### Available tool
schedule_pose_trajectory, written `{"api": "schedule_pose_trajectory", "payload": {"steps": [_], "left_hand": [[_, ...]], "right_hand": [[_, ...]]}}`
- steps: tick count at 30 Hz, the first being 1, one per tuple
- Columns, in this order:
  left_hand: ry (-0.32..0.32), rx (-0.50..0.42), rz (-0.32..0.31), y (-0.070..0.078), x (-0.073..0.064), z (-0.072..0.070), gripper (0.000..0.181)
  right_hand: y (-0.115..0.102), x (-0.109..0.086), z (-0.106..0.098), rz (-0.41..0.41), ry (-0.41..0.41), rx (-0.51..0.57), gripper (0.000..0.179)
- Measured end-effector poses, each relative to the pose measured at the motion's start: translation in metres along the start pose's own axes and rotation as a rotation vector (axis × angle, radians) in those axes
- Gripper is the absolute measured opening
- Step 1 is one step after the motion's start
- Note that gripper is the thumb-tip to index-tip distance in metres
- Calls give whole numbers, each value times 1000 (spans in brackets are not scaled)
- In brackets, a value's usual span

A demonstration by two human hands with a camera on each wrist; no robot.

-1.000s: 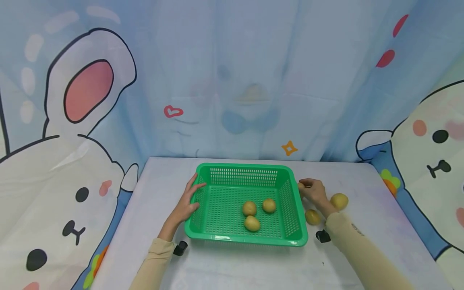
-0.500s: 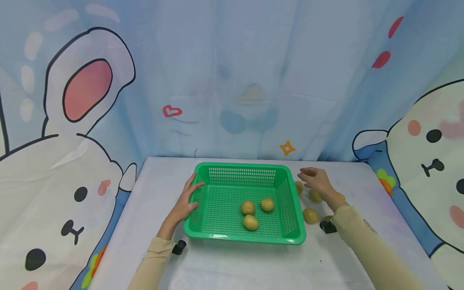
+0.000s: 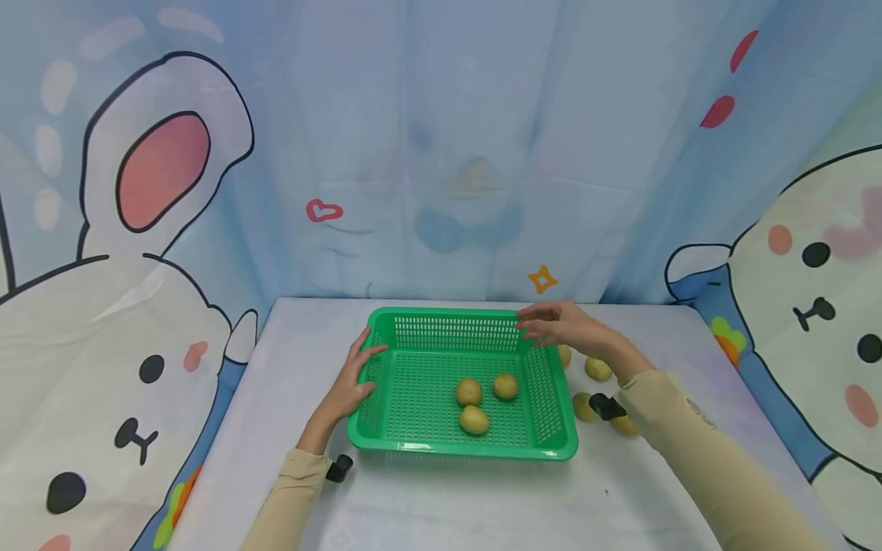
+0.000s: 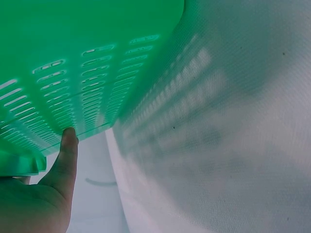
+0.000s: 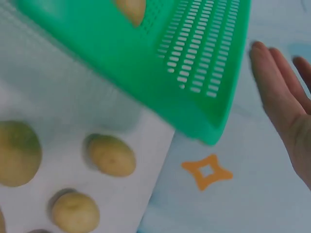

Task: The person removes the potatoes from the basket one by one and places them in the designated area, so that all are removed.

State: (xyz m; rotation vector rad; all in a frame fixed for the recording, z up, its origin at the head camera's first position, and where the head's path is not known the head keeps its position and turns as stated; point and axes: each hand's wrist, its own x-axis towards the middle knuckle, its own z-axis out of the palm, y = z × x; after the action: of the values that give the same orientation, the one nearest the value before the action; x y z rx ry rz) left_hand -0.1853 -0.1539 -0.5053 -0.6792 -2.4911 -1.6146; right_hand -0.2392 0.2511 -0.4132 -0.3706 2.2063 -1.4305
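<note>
A green plastic basket (image 3: 462, 451) with slotted walls stands on the table. My left hand (image 3: 346, 386) grips its left rim, fingers spread across the edge; in the left wrist view one finger (image 4: 68, 155) lies against the slotted outer wall. Three yellow-brown potatoes (image 3: 474, 420) lie on the basket floor. Over the far right corner of the rim hovers my right hand (image 3: 575, 329), its fingers extended and nothing in them. Several more potatoes (image 3: 598, 369) rest on the table right of the basket, and the right wrist view shows one such potato (image 5: 112, 155) closely.
The table (image 3: 441, 505) has a white cloth. A blue curtain (image 3: 468, 138) with cartoon prints hangs behind it. Black wrist cameras show at both sleeves, the right camera (image 3: 608, 406) overlapping the potatoes there.
My right hand has risen from the potato beside the basket's right wall and moved left over the far right corner. The left hand keeps its place on the rim.
</note>
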Motion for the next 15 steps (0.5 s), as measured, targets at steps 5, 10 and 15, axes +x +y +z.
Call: {"api": "schedule_pose_trajectory", "payload": {"steps": [5,10,15], "left_hand": [[-2,27,3,-7,0,1,70],[-13,55,14,-36,2,3,72],[-24,52,2,-39,3,2,74]], "right_hand": [[-5,16,16,61,-141,-104,49],[-5,31,33,120,-213,-205,46],[-3,43,49,161,-242,-324,43]]}}
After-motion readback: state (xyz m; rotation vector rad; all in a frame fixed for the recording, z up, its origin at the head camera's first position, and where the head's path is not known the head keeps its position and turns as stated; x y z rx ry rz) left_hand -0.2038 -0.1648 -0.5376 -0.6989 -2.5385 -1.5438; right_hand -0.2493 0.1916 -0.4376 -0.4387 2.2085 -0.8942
